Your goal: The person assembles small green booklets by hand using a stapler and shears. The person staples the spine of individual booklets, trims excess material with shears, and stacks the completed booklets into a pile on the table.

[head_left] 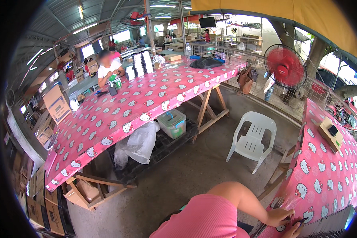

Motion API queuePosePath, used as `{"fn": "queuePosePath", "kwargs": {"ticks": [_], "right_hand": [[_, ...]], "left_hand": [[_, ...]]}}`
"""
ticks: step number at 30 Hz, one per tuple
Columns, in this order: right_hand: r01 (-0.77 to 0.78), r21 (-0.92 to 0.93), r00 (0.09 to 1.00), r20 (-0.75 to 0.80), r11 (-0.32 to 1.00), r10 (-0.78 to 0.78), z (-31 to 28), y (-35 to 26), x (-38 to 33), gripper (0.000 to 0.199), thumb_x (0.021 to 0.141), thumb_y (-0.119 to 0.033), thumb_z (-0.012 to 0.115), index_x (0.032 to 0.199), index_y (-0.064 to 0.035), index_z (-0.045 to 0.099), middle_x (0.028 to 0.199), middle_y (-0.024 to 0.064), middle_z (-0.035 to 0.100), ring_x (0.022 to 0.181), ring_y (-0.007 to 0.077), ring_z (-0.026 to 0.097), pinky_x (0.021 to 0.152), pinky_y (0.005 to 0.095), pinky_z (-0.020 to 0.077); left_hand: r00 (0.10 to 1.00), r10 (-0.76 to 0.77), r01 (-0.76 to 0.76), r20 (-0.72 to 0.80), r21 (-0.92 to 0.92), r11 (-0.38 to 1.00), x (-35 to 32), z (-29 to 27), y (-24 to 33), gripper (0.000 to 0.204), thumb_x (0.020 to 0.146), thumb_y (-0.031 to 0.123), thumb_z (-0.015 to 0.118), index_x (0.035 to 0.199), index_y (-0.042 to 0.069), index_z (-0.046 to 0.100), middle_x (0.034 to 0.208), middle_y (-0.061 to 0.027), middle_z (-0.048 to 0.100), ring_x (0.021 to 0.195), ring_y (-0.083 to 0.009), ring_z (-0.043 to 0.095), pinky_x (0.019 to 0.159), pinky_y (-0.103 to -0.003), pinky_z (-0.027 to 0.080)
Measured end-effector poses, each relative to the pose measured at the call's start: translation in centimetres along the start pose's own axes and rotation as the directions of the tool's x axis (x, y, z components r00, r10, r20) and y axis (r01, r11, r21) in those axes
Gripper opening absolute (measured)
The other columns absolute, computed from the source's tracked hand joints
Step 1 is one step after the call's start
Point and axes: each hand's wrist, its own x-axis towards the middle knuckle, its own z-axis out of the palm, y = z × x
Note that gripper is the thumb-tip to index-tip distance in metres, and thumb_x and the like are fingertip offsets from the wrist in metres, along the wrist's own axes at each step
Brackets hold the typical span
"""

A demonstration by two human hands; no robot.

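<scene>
My left arm in a pink sleeve [210,216] reaches right from the lower edge. My left hand [279,216] rests on the near corner of a table covered in a pink cartoon-cat cloth [325,178]. My right hand [292,231] shows only partly, just below it at the frame's edge. A small dark object [301,221] lies between the two hands; which hand grips it is unclear. A row of dark flat items [329,226] lies along the table's edge just right of the hands.
A long trestle table with the same pink cloth [139,107] stands across the concrete floor. Below it are a clear lidded box [172,123] and a plastic bag [141,142]. A white plastic chair [252,139], a red fan [285,65] and cardboard boxes [55,103] stand around. A seated person [109,69] works behind it.
</scene>
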Motion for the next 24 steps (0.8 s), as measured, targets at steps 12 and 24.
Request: {"fn": "queuePosePath", "kwargs": {"ticks": [12, 24], "right_hand": [[-0.075, -0.001, 0.997, 0.014, 0.997, 0.075, -1.3, 0.5, -0.4, 0.052, 0.095, -0.032, 0.059, 0.124, 0.0106, 0.049, 0.108, 0.0157, 0.060, 0.093, 0.0245, 0.060, 0.080, 0.0366, 0.0525], [0.192, -0.399, 0.979, 0.139, 0.896, -0.148, 2.4, -6.5, -1.1, 0.056, 0.096, -0.041, 0.053, 0.120, 0.0104, 0.052, 0.106, 0.0171, 0.062, 0.097, 0.0242, 0.059, 0.086, 0.0355, 0.0468]], "left_hand": [[0.994, 0.090, -0.095, 0.064, 0.069, 0.993, 0.3, 0.8, -0.8, 0.021, 0.086, 0.012, 0.058, 0.106, 0.004, 0.057, 0.096, -0.0139, 0.060, 0.096, -0.0344, 0.056, 0.085, -0.044, 0.043], [0.976, -0.012, -0.004, 0.217, 0.073, 0.997, 0.6, -1.2, 1.1, 0.031, 0.091, 0.018, 0.055, 0.116, 0.000, 0.049, 0.095, -0.0190, 0.057, 0.096, -0.0389, 0.056, 0.082, -0.045, 0.044]]}}
